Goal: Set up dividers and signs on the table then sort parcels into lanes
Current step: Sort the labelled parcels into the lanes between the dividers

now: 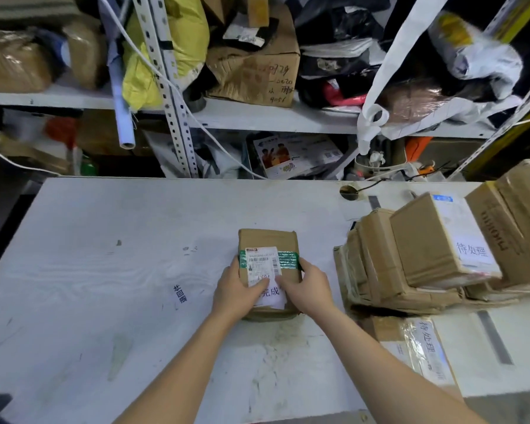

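A small brown parcel [266, 240] with a green tape band and a white shipping label lies in the middle of the white table [110, 270]. A white paper sign [270, 296] with printed characters lies on its near end. My left hand [237, 290] grips the parcel's left side, thumb on the label. My right hand [306, 287] grips the right side, its thumb pressing the sign. Another sign [473, 250] is stuck on a box [435, 240] in the pile at the right. A third sign [427, 341] lies on a flat parcel [416, 350] at the near right.
Several cardboard boxes are stacked along the table's right side [380, 270]. A small printed label [179, 293] lies on the table left of the parcel. Metal shelves [257, 117] crammed with boxes and bags stand behind the table. A cable hole [349, 191] sits near the far edge.
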Tool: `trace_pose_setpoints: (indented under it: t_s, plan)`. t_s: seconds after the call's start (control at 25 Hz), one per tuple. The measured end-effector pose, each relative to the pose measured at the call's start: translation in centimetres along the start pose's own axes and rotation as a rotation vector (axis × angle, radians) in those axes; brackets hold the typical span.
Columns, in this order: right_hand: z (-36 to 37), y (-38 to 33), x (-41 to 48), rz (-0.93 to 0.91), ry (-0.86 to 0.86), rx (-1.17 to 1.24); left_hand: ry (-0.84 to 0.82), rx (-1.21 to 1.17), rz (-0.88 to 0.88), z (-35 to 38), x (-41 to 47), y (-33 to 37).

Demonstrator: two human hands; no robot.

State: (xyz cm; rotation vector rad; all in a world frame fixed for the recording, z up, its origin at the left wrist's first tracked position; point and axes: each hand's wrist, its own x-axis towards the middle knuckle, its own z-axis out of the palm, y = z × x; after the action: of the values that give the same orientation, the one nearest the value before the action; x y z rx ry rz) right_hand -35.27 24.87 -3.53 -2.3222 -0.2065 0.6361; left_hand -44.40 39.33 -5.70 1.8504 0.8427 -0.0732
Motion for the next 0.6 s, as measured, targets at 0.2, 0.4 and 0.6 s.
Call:
trace_pose_setpoints:
  t_s: [0.2,0.4,0.6]
  plan:
    - [-4.3,-4.9,-0.7,-0.091,0.131,0.112,0.044,0.031,0.176,-3.8,0.7,6.0]
    - [-12.6,-10.3,-1.9,-0.205,0.227,0.18,0.045,-0.016,0.354,-6.0,0.4,14.9]
    - [-21.1,-11.5,-4.8,-0.325,0.406,0.276,0.024,-0.103,0.505,-5.2,-1.7,23.8]
